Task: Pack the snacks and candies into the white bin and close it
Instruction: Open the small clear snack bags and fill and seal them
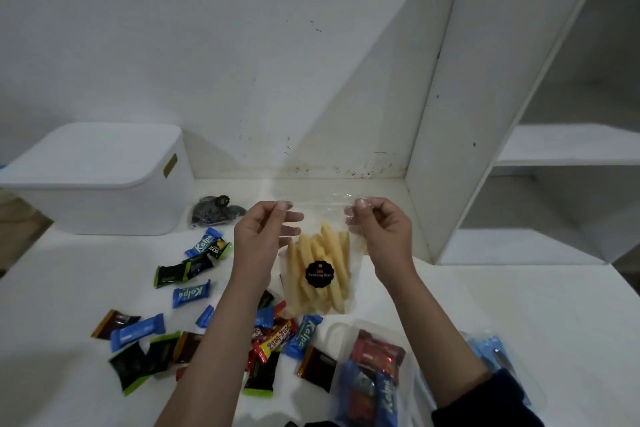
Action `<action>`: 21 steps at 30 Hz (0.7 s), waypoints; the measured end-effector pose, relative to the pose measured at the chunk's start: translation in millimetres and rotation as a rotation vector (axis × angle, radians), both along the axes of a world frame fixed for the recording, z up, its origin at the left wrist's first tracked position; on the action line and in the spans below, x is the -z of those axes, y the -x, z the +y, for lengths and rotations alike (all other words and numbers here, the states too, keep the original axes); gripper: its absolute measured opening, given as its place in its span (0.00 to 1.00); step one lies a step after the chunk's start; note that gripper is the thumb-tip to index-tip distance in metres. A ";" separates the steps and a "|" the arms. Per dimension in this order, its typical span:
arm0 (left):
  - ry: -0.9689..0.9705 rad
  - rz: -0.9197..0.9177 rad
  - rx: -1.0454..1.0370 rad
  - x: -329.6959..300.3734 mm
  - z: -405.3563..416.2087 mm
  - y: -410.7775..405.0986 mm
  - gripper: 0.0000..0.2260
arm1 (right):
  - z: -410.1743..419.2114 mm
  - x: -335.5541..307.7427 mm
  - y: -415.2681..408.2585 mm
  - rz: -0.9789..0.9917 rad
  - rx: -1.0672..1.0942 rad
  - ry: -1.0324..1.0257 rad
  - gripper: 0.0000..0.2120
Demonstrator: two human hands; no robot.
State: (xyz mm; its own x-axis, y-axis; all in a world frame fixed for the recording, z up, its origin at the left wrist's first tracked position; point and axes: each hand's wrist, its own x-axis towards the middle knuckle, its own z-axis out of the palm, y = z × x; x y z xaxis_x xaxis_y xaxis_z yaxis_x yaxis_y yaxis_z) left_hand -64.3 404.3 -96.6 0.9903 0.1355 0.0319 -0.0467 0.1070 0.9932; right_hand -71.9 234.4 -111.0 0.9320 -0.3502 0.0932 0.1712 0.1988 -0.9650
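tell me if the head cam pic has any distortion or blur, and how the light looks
Head view: wide-angle bending leans the shelf unit and wall lines; light is soft and dim with faint shadows; the clear snack bag top nearly vanishes against the white; edges look slightly soft.

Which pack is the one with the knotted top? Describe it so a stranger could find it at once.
Start at the closed white bin at the table's far left. Right beside its near right corner, against the back wall, lies a small clear pouch of dark grey pieces, knotted at the top under a black round sticker. Unlike the flat blue, black and red candy wrappers scattered nearer the person, it is lumpy and see-through.
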 end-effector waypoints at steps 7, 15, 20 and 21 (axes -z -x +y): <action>-0.035 -0.100 -0.059 -7.5 0.0 12.0 0.08 | 9.4 -8.4 14.4 0.015 0.052 -0.103 0.07; -0.050 -0.155 -0.134 -10.9 -0.8 8.3 0.09 | 14.1 -16.6 12.7 -0.015 0.033 -0.116 0.10; -0.018 -0.180 -0.135 -11.5 -2.5 3.1 0.10 | 15.0 -19.9 9.6 -0.040 0.002 -0.130 0.11; -0.005 -0.176 -0.132 -11.4 -3.3 2.1 0.10 | 14.5 -20.9 9.5 -0.050 -0.010 -0.113 0.12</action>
State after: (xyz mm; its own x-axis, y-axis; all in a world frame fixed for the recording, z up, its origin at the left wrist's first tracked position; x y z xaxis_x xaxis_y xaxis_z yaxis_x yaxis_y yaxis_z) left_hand -66.5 401.0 -85.2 0.9430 0.2630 0.2041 -0.2331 0.0839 0.9688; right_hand -81.4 248.9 -90.1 0.9309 -0.3514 0.1000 0.2156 0.3075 -0.9268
